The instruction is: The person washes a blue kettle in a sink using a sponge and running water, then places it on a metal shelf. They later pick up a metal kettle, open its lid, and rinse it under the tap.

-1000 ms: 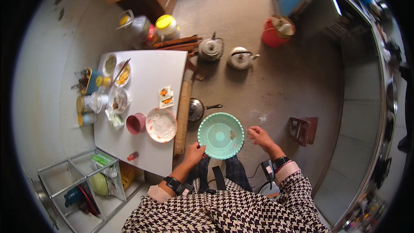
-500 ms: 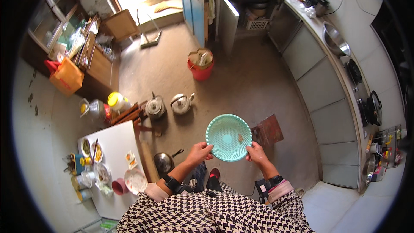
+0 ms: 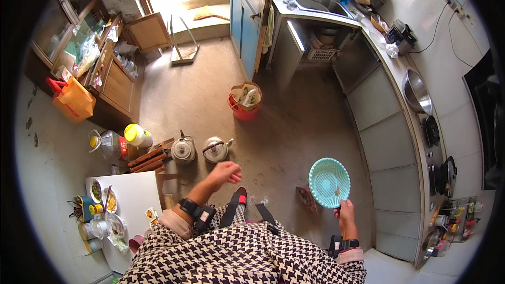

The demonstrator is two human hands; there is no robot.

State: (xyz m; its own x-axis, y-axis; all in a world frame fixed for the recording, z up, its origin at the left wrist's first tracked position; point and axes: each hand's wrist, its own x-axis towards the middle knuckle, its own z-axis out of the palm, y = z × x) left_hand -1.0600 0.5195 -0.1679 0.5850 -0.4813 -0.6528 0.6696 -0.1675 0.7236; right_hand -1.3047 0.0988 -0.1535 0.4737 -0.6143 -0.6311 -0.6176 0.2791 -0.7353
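Note:
A round turquoise plastic basket (image 3: 327, 173) with a perforated wall hangs above the floor, in front of me to the right. My right hand (image 3: 345, 211) is closed on its near rim, thumb on the inner side. Something small and brownish lies inside the basket, too small to name. My left hand (image 3: 226, 172) is away from the basket, over the floor near the kettles, its fingers loosely bent and holding nothing. Partly hidden under the basket is a dark red flat object (image 3: 307, 200) on the floor.
Two metal kettles (image 3: 216, 149) and a red bucket (image 3: 245, 106) with a bag in it stand on the floor. A white table (image 3: 138, 189) with dishes is at left. Along the right runs a counter (image 3: 392, 81) with a steel bowl (image 3: 417, 91) and a sink (image 3: 318, 2).
My left hand has let go of the basket and moved left. My right hand has carried the basket to the right. My view has shifted, and my feet have moved.

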